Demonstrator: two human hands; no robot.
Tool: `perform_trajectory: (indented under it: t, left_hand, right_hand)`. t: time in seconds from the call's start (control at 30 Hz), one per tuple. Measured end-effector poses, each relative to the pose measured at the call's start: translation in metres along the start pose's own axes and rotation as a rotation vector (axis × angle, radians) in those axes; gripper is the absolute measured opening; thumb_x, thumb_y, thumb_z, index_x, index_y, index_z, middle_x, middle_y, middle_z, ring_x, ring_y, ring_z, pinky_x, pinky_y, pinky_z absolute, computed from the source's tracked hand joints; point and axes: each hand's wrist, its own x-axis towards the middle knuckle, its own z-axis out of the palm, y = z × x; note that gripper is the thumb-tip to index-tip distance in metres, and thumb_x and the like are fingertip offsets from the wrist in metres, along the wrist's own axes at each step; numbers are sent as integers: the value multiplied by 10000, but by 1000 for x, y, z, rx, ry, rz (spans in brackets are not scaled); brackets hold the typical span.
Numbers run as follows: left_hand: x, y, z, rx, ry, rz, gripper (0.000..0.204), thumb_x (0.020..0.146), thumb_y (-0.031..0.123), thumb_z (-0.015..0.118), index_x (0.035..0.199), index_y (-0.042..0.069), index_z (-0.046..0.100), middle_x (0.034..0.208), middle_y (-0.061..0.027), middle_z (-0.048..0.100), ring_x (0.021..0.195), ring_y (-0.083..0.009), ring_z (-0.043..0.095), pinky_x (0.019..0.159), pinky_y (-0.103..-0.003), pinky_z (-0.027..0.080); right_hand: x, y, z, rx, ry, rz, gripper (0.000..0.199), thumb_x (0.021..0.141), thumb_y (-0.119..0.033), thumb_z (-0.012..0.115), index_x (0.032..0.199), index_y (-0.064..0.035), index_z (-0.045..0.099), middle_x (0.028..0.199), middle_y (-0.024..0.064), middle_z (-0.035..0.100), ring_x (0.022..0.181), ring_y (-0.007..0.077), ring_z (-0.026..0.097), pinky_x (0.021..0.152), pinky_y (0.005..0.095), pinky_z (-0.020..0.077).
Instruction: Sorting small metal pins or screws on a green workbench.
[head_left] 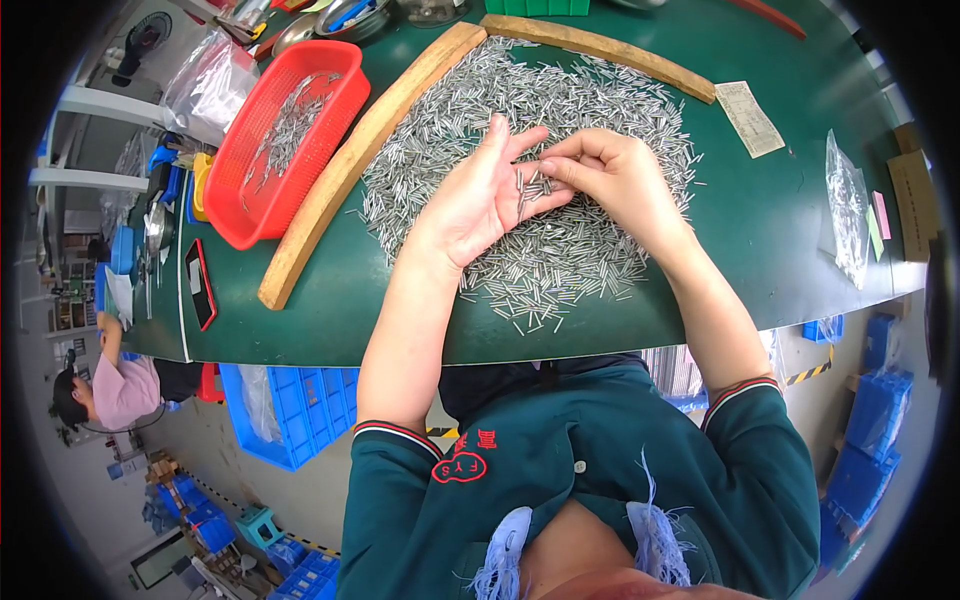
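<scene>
A wide pile of small silvery metal pins [550,275] covers the middle of the green table [760,260]. Over it, my left hand [478,205] is turned palm up with its thumb raised, and a few metal pins [530,190] rest across its fingers. My right hand [622,180] comes in from the right, thumb and forefinger pinched together at those pins. Its fingertips meet the left hand's fingers; the exact pin between them is too small to make out clearly.
Two wooden strips [370,165] border the pile at left and back. Left of them sits a red basket [240,215] with more pins; a phone [200,285] lies nearby. At right are a paper slip [748,120] and a clear plastic bag [846,210]. Another person [125,390] is far left.
</scene>
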Motion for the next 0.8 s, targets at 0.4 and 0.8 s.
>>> perform_trajectory:
  t: [0.4, 0.8]
  left_hand:
    - [1, 14, -21, -362, -129, 155, 564, 969, 334, 317, 1280, -135, 271, 1316, -310, 331, 1223, -355, 397, 1000, -384, 410]
    - [7, 10, -34, -538, 108, 203, 466, 959, 159, 346, 1279, -140, 187, 1347, -329, 251, 1272, -422, 282, 1073, -474, 281]
  right_hand:
    - [12, 18, -23, 1657, -285, 497, 182, 880, -277, 582, 903, -96, 578, 583, -86, 301, 461, 3, 258, 358, 152, 149]
    - [15, 25, -26, 2038, -353, 582, 167, 882, -258, 579, 863, -93, 595, 590, -79, 280, 475, 7, 254, 361, 165, 142]
